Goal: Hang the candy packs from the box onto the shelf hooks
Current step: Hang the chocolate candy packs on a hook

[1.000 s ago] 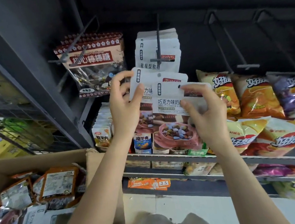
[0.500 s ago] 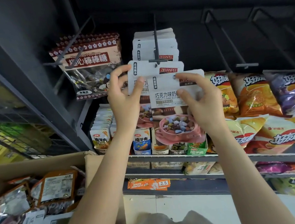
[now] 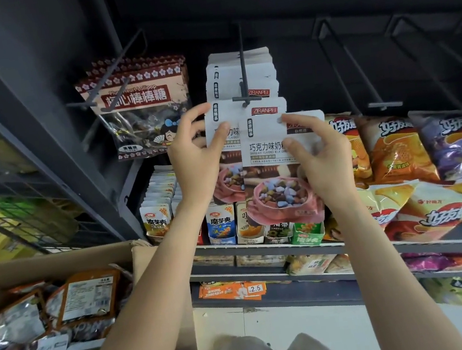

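Observation:
Two white chocolate candy packs with a pink bowl picture are up at a dark shelf hook (image 3: 244, 84). My left hand (image 3: 196, 156) pinches the left edge of the rear candy pack (image 3: 215, 117), whose top sits at the hook's tip. My right hand (image 3: 317, 156) pinches the front candy pack (image 3: 267, 146) by its upper right part, just below the hook. Several white packs (image 3: 238, 70) hang further back on the same hook. The cardboard box (image 3: 58, 261) at lower left holds more packs.
Lollipop bags (image 3: 140, 110) hang on the hook to the left. Empty hooks (image 3: 357, 68) stick out at upper right. Chip bags (image 3: 399, 157) pile on the shelf to the right, and small snack boxes (image 3: 222, 226) stand along the shelf edge (image 3: 264, 250) below.
Both hands have risen a little with the packs, bringing the rear pack's top up to the hook tip. The front pack follows just beneath it.

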